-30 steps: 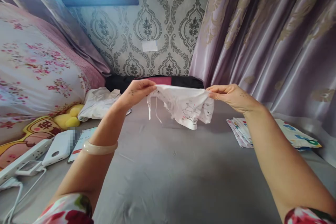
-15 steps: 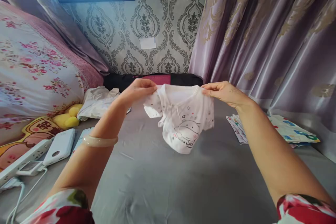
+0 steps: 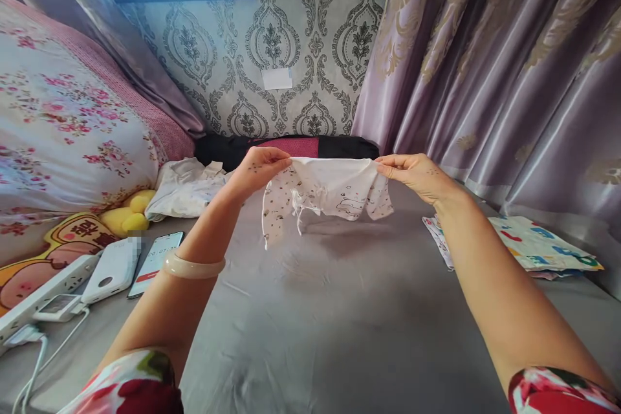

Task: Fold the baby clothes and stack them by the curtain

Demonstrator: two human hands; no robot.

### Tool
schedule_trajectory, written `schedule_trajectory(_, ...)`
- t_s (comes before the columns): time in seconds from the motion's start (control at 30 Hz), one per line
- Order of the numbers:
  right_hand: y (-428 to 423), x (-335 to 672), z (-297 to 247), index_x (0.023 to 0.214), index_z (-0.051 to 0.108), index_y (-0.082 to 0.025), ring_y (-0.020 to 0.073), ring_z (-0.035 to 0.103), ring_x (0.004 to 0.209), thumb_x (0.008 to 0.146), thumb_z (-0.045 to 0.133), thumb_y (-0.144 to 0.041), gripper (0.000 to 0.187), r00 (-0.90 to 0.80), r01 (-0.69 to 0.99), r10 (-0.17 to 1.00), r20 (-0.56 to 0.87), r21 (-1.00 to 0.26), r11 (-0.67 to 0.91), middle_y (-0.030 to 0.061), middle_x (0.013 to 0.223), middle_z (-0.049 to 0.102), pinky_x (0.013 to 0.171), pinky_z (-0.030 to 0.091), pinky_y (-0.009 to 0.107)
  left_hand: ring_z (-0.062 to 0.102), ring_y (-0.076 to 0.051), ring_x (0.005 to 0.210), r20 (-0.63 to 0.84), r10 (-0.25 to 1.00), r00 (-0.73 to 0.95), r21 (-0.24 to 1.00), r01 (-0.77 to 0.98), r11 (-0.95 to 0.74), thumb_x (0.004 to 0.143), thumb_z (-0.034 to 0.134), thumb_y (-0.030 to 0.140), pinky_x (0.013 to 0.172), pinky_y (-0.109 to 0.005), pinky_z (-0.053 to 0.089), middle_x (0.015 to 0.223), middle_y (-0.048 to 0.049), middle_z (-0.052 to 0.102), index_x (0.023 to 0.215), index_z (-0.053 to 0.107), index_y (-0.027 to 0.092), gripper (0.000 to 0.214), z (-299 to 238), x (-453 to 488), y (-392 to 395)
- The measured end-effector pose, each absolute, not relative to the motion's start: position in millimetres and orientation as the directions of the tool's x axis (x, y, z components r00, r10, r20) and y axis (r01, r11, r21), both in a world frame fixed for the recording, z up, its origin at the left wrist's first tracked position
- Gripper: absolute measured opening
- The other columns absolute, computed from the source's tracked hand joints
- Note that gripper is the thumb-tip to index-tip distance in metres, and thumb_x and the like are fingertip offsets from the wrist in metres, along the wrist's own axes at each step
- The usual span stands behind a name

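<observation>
Now | L grip (image 3: 257, 168), R grip (image 3: 412, 176) pinch baby top (image 3: 334, 187) | grey bed (image 3: 339, 310) | purple curtain (image 3: 485, 65)

A small white soft-cloth baby garment (image 3: 330, 186), printed with tiny dark specks and a faint cartoon drawing, is held in the air above a grey bed sheet (image 3: 339, 310). Its top edge runs taut and nearly level, pinched at one end by the left hand (image 3: 259, 167) and at the other by the right hand (image 3: 413, 174). Below that edge the cloth hangs bunched and creased. A narrow flap droops lowest at the left, with thin ties dangling beside it.
</observation>
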State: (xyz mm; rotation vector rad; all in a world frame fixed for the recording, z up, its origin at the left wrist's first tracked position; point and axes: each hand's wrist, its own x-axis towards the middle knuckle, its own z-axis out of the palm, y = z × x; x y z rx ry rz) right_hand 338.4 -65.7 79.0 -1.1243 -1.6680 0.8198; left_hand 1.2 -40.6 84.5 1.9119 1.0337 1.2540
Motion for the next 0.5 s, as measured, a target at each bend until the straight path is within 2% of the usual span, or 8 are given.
schedule_trajectory(0.13, -79.3, 343.9, 87.0, 0.079, 0.077, -0.027, 0.0259, 0.065, 0.102, 0.062, 0.078, -0.062, 0.039, -0.335, 0.271, 0.901, 0.276, -0.888, 0.373, 0.0043, 0.097, 0.074, 0.089, 0.051, 0.041, 0.062, -0.014, 0.061, 0.330, 0.855, 0.400, 0.918, 0.074, -0.389, 0.071, 0.072, 0.040, 0.060, -0.028, 0.051, 0.073, -0.0039, 0.069, 0.082, 0.072, 0.017, 0.026, 95.1, -8.8, -54.1)
schedule_trajectory(0.3, -75.2, 344.4, 83.9, 0.080, 0.077, -0.026, 0.0239, 0.065, 0.097, 0.063, 0.079, -0.058, 0.036, -0.288, 0.385, 0.919, 0.270, -0.846, 0.369, 0.0035, 0.093, 0.074, 0.091, 0.049, 0.042, 0.064, -0.015, 0.065, 0.208, 0.852, 0.481, 0.883, 0.283, -0.376, 0.068, 0.076, 0.038, 0.064, -0.027, 0.052, 0.070, -0.0017, 0.070, 0.075, 0.073, 0.018, 0.021, 93.5, -3.9, -51.2)
schedule_trajectory(0.4, -74.2, 344.5, 81.3, 0.080, 0.077, -0.025, 0.0234, 0.065, 0.097, 0.065, 0.076, -0.061, 0.039, -0.361, 0.337, 0.895, 0.264, -0.858, 0.389, 0.0047, 0.096, 0.073, 0.088, 0.051, 0.041, 0.065, -0.016, 0.072, 0.260, 0.811, 0.524, 0.924, 0.108, -0.366, 0.067, 0.077, 0.038, 0.072, -0.030, 0.053, 0.077, -0.0027, 0.071, 0.077, 0.073, 0.019, 0.022, 86.5, 0.6, -47.5)
schedule_trajectory(0.5, -76.1, 345.0, 81.6, 0.078, 0.077, -0.025, 0.0215, 0.066, 0.090, 0.066, 0.076, -0.060, 0.037, -0.343, 0.367, 0.900, 0.268, -0.844, 0.391, 0.0034, 0.087, 0.073, 0.083, 0.052, 0.038, 0.063, -0.014, 0.066, 0.224, 0.833, 0.505, 0.957, 0.048, -0.286, 0.067, 0.078, 0.039, 0.065, -0.028, 0.051, 0.076, -0.0040, 0.071, 0.082, 0.073, 0.017, 0.026, 79.6, 0.3, -43.6)
